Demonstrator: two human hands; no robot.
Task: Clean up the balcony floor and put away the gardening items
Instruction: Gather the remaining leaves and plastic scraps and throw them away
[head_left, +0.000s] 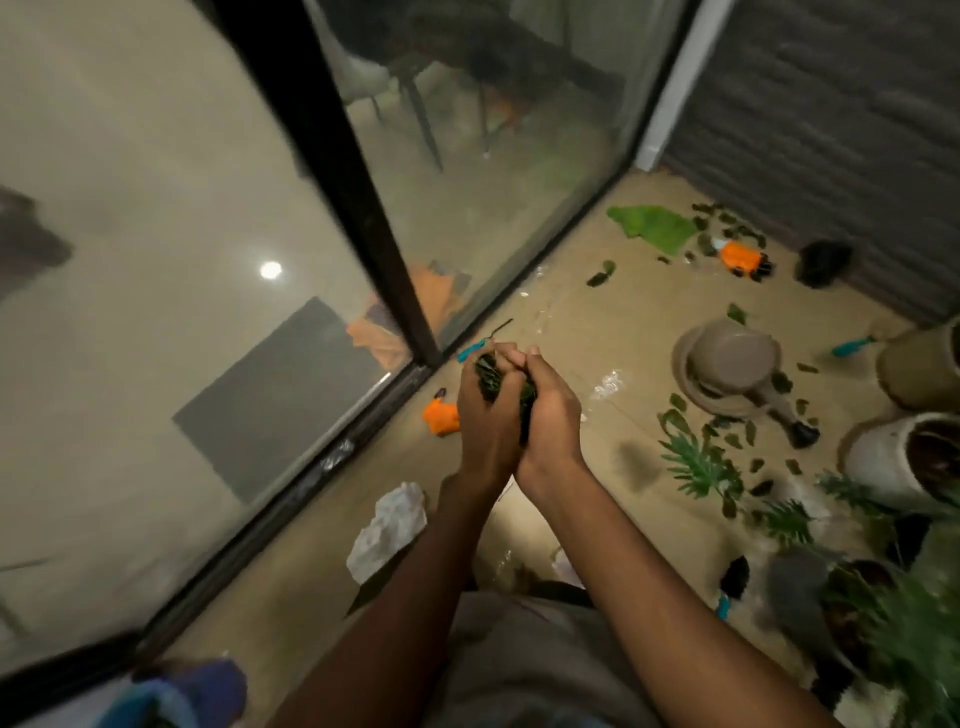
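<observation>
A: Where are the leaves?
B: A bunch of dark leaves (487, 375) sits between the two palms, held up over the floor (597, 301), near the middle. The bunch runs long from the fingertips back toward the wrists.
A: How do the hands hold it?
B: The left hand (483, 428) and the right hand (553, 422) press together side by side, fingers curled round the bunch. Both are clamped on it.
A: Where does it need to go?
B: I think into a bin or bag, but I see none. A blue thing (179, 691) at the near left edge is cut off, so I cannot tell what it is.
A: Are there more to pick up?
B: Yes. Loose leaves (678, 402) lie to the right, around the tipped brown pot (732, 364), and more lie far right by the green cloth (657, 227). The right hand is nearer to them.
A: What is hard to see?
B: The palms hide most of the bunch, so I cannot tell how big it is. The plants (904, 634) at the near right are blurry. An orange glove (440, 417) lies just left of the hands, by the glass door (467, 218).
</observation>
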